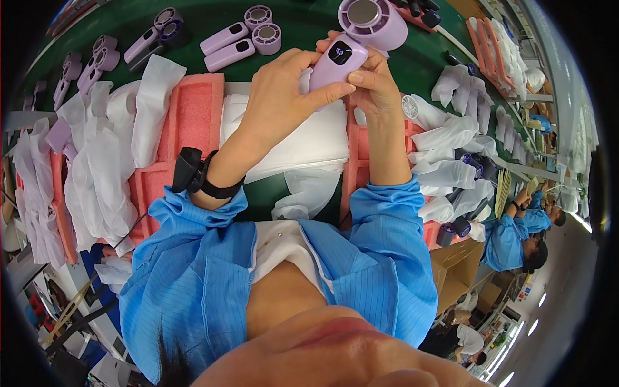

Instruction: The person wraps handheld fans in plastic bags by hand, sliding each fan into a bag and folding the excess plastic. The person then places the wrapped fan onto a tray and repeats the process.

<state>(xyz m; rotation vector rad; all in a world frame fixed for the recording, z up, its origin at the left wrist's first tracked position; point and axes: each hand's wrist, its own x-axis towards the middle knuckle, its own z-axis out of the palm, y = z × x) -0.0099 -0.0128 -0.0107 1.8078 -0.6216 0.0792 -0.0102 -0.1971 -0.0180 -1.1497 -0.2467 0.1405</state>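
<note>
Both my hands are on a lilac handheld fan (319,77), its round head (394,26) pointing away from me with a silver disc at the centre. A small black display (340,52) on its handle is lit. My left hand (285,87), with a black strap and device (191,171) at the wrist, holds the handle's lower end, thumb along the near side. Around the handle near the head, my right hand (375,82) has its fingers and thumb closed. Under the hands lies a stack of white translucent sleeves (290,140); one loose sleeve (309,191) is nearer my body.
Pink foam trays (197,113) flank the stack, with bagged fans (104,179) on the left and more bagged items (445,135) on the right. Several lilac fans (229,38) lie on the green work surface (300,24). Co-workers in blue (508,242) sit far right.
</note>
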